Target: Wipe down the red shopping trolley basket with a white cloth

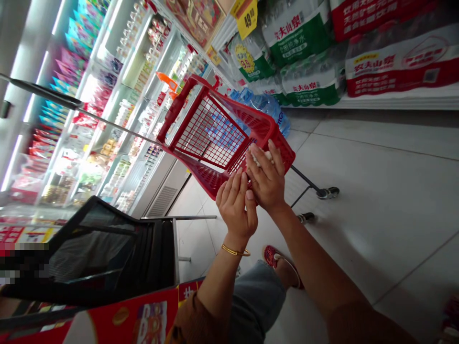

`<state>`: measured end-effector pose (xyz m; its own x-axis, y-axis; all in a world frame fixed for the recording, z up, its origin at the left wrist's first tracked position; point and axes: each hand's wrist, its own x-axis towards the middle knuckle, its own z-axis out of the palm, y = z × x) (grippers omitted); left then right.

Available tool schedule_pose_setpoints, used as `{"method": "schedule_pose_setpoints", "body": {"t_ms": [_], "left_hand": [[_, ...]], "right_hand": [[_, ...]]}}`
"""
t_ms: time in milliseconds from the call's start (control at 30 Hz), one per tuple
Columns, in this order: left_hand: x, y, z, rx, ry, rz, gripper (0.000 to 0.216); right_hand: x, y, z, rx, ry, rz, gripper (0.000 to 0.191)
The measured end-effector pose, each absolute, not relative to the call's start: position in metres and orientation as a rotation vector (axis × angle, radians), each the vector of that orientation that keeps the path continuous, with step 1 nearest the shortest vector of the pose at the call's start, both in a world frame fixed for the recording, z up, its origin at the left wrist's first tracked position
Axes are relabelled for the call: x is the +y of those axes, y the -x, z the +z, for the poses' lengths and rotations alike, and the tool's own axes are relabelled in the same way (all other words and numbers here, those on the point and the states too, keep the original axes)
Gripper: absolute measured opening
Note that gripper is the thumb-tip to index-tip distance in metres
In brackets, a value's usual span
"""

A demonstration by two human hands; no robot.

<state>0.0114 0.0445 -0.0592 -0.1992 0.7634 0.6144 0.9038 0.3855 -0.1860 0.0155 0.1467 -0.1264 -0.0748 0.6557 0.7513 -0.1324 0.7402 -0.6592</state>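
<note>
A red plastic shopping cart [215, 134] stands tilted in the view on a tiled aisle floor, its basket showing nothing inside. My right hand [267, 179] is closed over the cart's near rim, with something small and pale under the fingers. My left hand [234, 205], with a gold bangle on the wrist, lies beside it, fingers stretched out together against the cart's edge and thumb touching the right hand. Blue water bottles [267, 107] show just beyond the cart.
Lit chilled shelves [118, 110] full of packaged goods run along the left. Shrink-wrapped packs of bottled water [358, 52] fill a shelf at the upper right, with a yellow price tag [246, 18]. A black bin [107, 253] and a red display box [125, 320] stand close at the lower left. My foot [281, 265] wears a patterned slipper.
</note>
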Motion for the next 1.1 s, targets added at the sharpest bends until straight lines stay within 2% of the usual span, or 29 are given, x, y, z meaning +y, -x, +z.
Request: {"method": "schedule_pose_setpoints", "body": {"t_ms": [300, 633, 1100], "left_hand": [[0.042, -0.006, -0.059, -1.990, 1.464, -0.288, 0.043], [0.038, -0.002, -0.057, -1.956, 1.478, -0.211, 0.045], [0.027, -0.008, -0.046, -1.981, 1.327, -0.218, 0.030]], "right_hand": [[0.145, -0.005, -0.155, -1.573, 0.444, 0.732, 0.038], [0.140, -0.002, -0.189, -1.480, 0.471, 0.716, 0.050], [0.113, -0.001, -0.201, -1.445, 0.547, 0.735, 0.062]]}}
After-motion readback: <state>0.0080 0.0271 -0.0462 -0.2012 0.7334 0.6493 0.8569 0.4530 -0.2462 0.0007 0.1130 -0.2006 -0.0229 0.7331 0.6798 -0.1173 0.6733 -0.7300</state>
